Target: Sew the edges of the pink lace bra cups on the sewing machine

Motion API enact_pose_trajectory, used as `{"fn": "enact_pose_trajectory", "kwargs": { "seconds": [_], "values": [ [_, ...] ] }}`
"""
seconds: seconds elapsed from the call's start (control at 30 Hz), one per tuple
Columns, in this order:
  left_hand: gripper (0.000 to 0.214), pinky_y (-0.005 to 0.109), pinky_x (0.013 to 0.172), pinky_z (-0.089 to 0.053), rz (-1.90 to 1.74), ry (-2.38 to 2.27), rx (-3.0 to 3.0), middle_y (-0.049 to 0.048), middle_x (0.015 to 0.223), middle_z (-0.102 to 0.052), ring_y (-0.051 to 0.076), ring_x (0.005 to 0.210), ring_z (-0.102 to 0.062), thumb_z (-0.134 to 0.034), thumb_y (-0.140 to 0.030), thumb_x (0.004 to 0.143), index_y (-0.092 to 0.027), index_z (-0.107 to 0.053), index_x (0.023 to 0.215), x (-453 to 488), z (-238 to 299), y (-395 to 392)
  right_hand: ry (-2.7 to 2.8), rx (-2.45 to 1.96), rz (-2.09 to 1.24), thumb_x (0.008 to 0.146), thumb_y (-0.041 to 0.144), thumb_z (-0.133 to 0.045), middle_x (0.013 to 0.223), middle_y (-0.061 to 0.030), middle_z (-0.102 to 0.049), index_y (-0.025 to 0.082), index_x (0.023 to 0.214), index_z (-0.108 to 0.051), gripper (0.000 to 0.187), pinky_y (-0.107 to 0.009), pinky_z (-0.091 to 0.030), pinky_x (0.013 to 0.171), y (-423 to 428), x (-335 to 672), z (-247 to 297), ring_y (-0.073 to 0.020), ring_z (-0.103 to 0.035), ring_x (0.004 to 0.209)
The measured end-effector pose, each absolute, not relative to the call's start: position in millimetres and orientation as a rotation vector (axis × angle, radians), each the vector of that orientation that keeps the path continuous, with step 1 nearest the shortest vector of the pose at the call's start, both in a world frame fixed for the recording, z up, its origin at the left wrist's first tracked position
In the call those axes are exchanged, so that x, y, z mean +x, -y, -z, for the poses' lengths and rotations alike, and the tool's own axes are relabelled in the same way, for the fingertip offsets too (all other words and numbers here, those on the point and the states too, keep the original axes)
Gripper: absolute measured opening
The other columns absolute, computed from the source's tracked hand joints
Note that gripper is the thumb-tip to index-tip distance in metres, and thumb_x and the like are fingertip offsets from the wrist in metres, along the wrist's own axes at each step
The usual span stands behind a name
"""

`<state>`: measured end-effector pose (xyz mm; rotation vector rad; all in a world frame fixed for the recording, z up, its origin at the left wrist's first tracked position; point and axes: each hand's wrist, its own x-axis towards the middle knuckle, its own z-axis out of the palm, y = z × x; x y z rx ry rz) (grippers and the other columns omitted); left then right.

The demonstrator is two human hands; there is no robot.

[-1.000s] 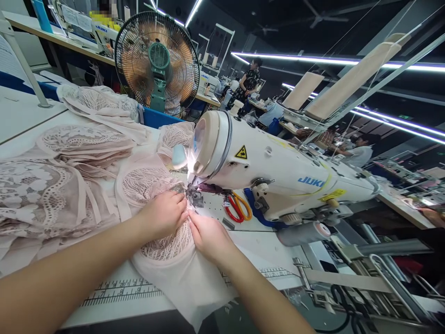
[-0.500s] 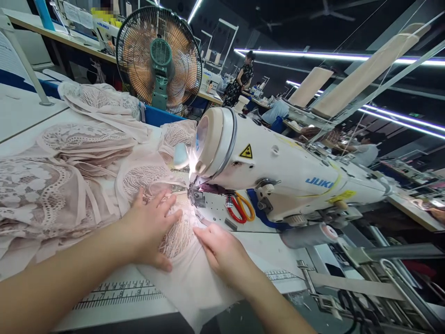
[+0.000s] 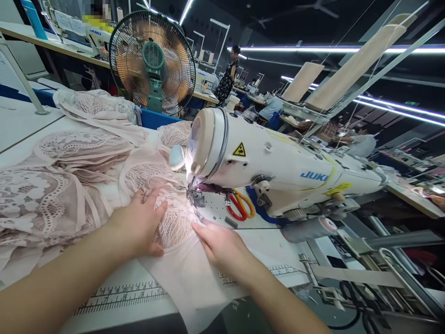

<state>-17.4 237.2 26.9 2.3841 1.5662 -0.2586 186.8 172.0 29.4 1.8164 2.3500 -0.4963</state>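
Observation:
A pale pink lace garment piece (image 3: pixel 179 227) lies beneath the needle area of a white sewing machine (image 3: pixel 278 162), its plain mesh part hanging over the table's front edge. My left hand (image 3: pixel 139 227) rests on the lace with its fingers spread, left of the lit presser foot (image 3: pixel 195 197). My right hand (image 3: pixel 220 243) pinches the edge of the same piece between thumb and fingers, just in front of the foot. A narrow strip runs from the foot toward my right fingertips.
More lace pieces (image 3: pixel 45 199) are heaped at left. Red-handled scissors (image 3: pixel 237 206) lie under the machine arm, and a grey thread cone (image 3: pixel 309 229) is to the right. A ruler tape (image 3: pixel 121 294) lines the front edge. A fan (image 3: pixel 153 60) and a standing person (image 3: pixel 227 76) are behind.
My left hand has slid slightly left and its fingers have drawn back from the foot, uncovering more lace. My right hand keeps its pinch. The whole view has shifted a little.

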Motion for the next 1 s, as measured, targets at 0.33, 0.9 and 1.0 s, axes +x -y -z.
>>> {"fn": "enact_pose_trajectory", "kwargs": {
  "seconds": [0.33,0.9,1.0],
  "values": [
    [0.096,0.052,0.084,-0.051,0.196,-1.590,2.493,0.0138,0.159,-0.011,0.045,0.132,-0.037,-0.076,-0.046,0.060,-0.028,-0.036,0.145,-29,-17,-255,-2.274,1.786,0.370,0.090,0.020,-0.039,0.088,-0.0084,-0.070,0.022,0.145,-0.037,0.055,-0.029,-0.034,0.053,-185,177,-33,-0.0226,-0.064,0.077],
    [0.085,0.041,0.090,-0.050,0.170,-1.581,2.505,0.0171,0.157,-0.014,0.036,0.124,-0.050,-0.064,-0.040,0.073,-0.020,-0.029,0.148,-35,-24,-275,-2.190,1.822,0.410,0.088,0.014,-0.040,0.083,-0.0105,-0.072,0.016,0.150,-0.025,0.064,-0.031,-0.039,0.053,-192,170,-38,-0.0264,-0.066,0.074],
    [0.084,0.041,0.092,-0.049,0.142,-1.585,2.481,0.0159,0.158,-0.014,0.036,0.125,-0.050,-0.064,-0.040,0.073,-0.021,-0.030,0.148,-37,-25,-278,-2.200,1.832,0.428,0.088,0.014,-0.040,0.083,-0.0102,-0.071,0.015,0.149,-0.026,0.063,-0.032,-0.039,0.054,-192,171,-36,-0.0261,-0.065,0.074]
  ]
}}
